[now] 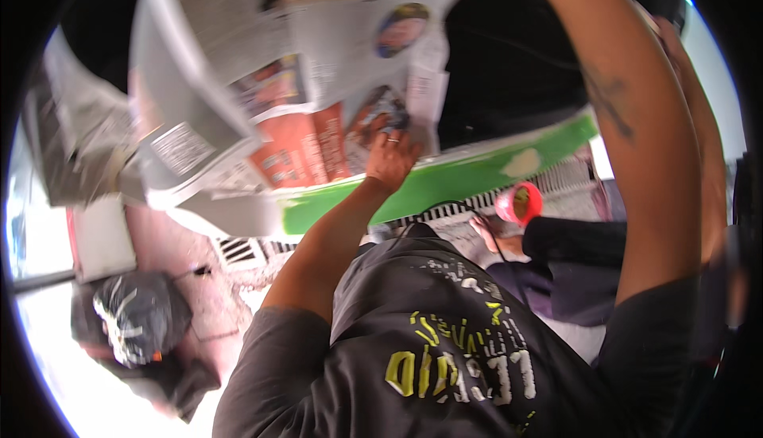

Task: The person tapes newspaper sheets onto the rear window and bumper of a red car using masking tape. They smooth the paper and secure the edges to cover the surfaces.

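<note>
Evidently the left hand (393, 160) steadies the newspaper (338, 48), upper centre of frame, resting near its lower border above the green panel (469, 180), probably against slipping; whether that grip pinches paper, cannot tell. Right arm (644, 104) extends beyond the top edge, its grip unseen.

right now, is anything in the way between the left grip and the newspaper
Nothing visible: the left grip lies against the newspaper near its lower right corner, above the green band. The right grip is out of view.

Dark T-shirt (469, 335) with yellow and white print (445, 374), ring (393, 141), right-arm tattoo (617, 108)
</note>
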`<state>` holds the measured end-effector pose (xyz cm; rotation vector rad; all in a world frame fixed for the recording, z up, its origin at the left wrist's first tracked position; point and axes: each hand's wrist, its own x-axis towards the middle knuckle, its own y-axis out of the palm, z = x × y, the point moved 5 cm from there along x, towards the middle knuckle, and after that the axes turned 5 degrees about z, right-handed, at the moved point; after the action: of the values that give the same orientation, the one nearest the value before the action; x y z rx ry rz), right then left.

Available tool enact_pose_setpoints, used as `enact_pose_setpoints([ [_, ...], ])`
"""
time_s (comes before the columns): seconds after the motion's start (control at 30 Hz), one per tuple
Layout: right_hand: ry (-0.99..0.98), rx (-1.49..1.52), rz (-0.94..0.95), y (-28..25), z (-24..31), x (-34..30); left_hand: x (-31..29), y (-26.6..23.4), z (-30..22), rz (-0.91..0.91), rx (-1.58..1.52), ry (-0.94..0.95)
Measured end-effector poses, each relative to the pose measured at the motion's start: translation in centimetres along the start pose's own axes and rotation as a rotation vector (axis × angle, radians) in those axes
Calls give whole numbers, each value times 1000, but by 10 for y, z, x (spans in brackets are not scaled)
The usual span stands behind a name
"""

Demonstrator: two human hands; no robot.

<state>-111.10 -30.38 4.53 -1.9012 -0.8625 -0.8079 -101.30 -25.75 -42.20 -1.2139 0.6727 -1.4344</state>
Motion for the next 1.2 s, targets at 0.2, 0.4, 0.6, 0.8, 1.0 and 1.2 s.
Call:
enact_pose_setpoints([
  [0.2,197,69,-60,-51,-9,-56,-44,-34,33,-127,67,66],
  [0.4,321,-20,-15,-79,-32,-149,-93,-29,87,69,105,115],
  [0.6,402,-144,-34,-122,-2,-240,-128,-4,79,75,-57,131],
  [0.8,775,-99,-27,-161,73,-343,-219,20,90,87,-947,-692],
  [1.0,1129,272,-132,-168,71,-434,-205,22,99,-272,-1696,-1126],
  [1.2,1160,300,-23,-177,52,-476,-160,29,92,-558,-1771,-1261],
])
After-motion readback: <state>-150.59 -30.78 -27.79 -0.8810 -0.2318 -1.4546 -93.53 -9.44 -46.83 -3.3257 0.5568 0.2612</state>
